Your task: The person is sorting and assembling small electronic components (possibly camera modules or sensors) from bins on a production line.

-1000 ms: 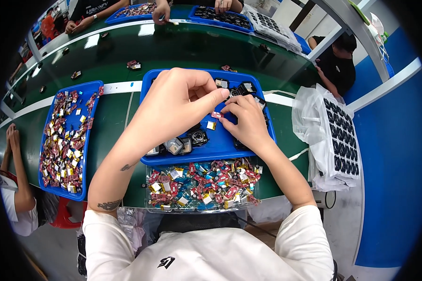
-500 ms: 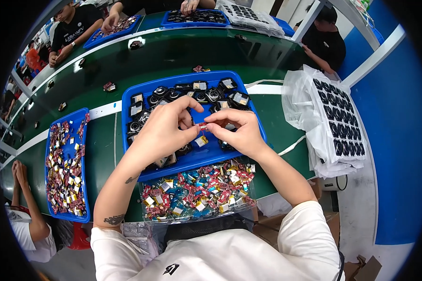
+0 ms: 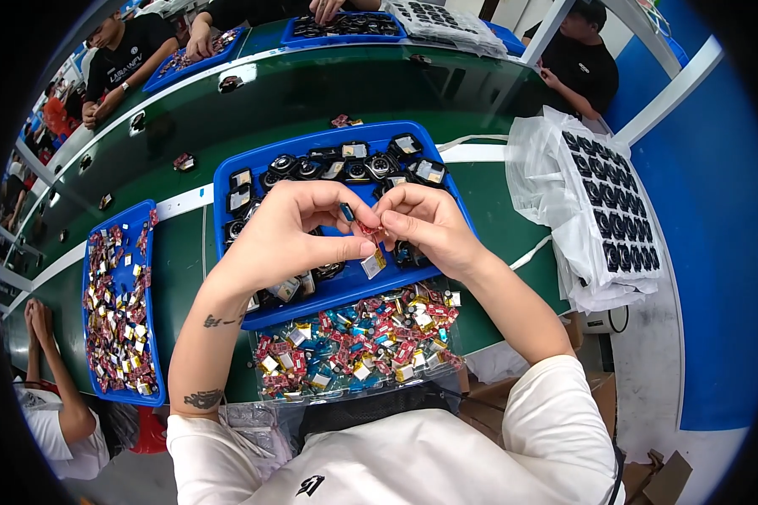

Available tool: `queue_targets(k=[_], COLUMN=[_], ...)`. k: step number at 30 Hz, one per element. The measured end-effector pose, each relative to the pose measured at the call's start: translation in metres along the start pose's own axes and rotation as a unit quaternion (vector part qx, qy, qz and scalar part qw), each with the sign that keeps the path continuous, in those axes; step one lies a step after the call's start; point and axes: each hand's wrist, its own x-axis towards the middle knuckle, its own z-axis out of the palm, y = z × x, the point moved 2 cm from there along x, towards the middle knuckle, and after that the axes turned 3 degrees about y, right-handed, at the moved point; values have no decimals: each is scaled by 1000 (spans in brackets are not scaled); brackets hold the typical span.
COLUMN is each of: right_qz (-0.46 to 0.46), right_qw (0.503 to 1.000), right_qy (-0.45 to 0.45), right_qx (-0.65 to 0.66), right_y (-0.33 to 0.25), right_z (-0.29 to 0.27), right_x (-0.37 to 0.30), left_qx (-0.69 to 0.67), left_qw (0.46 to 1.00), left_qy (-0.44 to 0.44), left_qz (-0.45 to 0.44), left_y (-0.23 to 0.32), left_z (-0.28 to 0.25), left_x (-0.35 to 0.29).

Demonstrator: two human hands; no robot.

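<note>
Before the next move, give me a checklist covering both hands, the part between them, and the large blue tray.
1. Both hands visible: ok; the left hand and right hand meet above the large blue plastic tray.
2. Small red circuit board held: ok, at the right fingertips.
3. Left hand gripping the board too: cannot tell.
4. Flat silver-and-yellow rectangular battery unobstructed: ok, visible below the fingers.
5. Small teal-blue piece joined to board: cannot tell, fingers block it.
6. Tray free of parts: not ok; black watch-like cases lie inside.
</note>
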Motion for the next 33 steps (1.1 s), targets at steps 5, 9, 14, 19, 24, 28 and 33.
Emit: queue_targets(k=[5, 9, 14, 19, 24, 28, 33], right_qz=[-138, -177, -146, -108, -91, -28, -73], right_qw=[982, 960, 946, 943, 987, 994, 996], right_qy=[74, 56, 81, 100, 127, 108, 59], right_qx=[-106, -208, -276, -299, -39, 5, 4], right_y=[-7, -9, 1, 0, 4, 1, 5], right_z=[10, 13, 18, 17, 7, 6, 9], right_x=[-1, -6, -7, -8, -4, -4, -5], left_qx=[189, 243, 306, 318, 238, 74, 17], left_qw=[977, 968, 951, 946, 968, 992, 994], left_qy=[45, 52, 51, 65, 63, 79, 68], left_qz=[83, 22, 19, 15, -42, -71, -83], left_y=[1, -4, -9, -12, -10, -13, -17], left_z=[0, 4, 15, 18, 7, -4, -5], left_x=[1, -1, -1, 0, 1, 2, 5])
